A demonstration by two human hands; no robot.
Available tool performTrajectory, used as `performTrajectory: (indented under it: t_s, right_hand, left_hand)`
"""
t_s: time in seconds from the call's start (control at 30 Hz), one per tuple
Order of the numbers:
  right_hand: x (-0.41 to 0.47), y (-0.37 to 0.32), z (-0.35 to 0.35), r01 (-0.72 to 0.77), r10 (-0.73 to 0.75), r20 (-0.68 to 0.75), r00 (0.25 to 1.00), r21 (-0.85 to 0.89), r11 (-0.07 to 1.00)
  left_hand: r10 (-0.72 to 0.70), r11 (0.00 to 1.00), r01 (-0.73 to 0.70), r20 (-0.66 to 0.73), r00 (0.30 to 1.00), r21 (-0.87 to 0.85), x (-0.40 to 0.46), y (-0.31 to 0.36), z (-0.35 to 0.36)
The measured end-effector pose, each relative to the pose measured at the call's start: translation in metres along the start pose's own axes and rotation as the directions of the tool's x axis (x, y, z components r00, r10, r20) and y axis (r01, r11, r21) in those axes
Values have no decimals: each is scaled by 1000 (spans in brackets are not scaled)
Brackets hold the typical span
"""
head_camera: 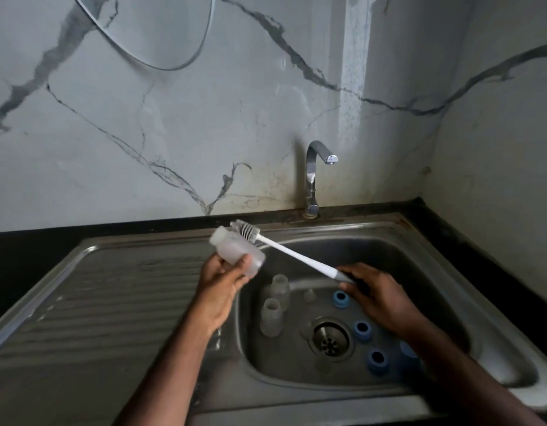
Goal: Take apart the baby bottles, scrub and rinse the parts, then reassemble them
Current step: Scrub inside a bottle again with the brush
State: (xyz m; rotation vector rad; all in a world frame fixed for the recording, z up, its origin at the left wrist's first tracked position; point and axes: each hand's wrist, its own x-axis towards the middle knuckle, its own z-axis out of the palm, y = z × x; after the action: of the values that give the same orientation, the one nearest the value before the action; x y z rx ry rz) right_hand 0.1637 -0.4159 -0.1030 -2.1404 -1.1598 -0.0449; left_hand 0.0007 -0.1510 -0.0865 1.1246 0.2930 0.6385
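My left hand (223, 279) grips a clear baby bottle body (235, 249), tilted over the left rim of the sink basin (435, 241). My right hand (378, 298) holds the white bottle brush (284, 249) by its handle; the bristle head lies against the bottle's outside, near its upper end. Two more clear bottle bodies (271, 316) stand in the basin. A small clear teat (309, 295) sits behind them. Blue screw rings (362, 329) lie to the right of the drain (330, 339), one partly hidden by my right forearm.
A chrome tap (315, 173) rises behind the basin with no water running. The ribbed steel draining board (106, 296) stretches to the left. A black counter edge and marble-patterned walls enclose the sink at the back and right.
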Motion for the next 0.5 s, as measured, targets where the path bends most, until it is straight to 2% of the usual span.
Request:
performTrajectory:
  t_s: [0.07, 0.23, 0.33, 0.4, 0.5]
  right_hand:
    - [1, -4, 5, -3, 2, -32, 999, -16, 1000]
    - [-8, 6, -10, -47, 45, -11, 999, -136, 990]
    - [-2, -9, 1, -42, 38, -30, 999, -157, 987]
    - [-4, -11, 0, -36, 30, -39, 999, -165, 986]
    - [-13, 2, -15, -18, 12, -32, 999, -195, 981]
  left_hand:
    - [-11, 999, 10, 40, 999, 39, -4, -8, 15]
    - [79, 995, -84, -97, 992, -48, 6, 14, -11]
    - [39, 999, -38, -47, 998, 31, 0, 0, 4]
    - [65, 998, -64, -45, 997, 9, -2, 5, 6]
    - [124, 990, -133, -134, 983, -53, 7, 21, -17]
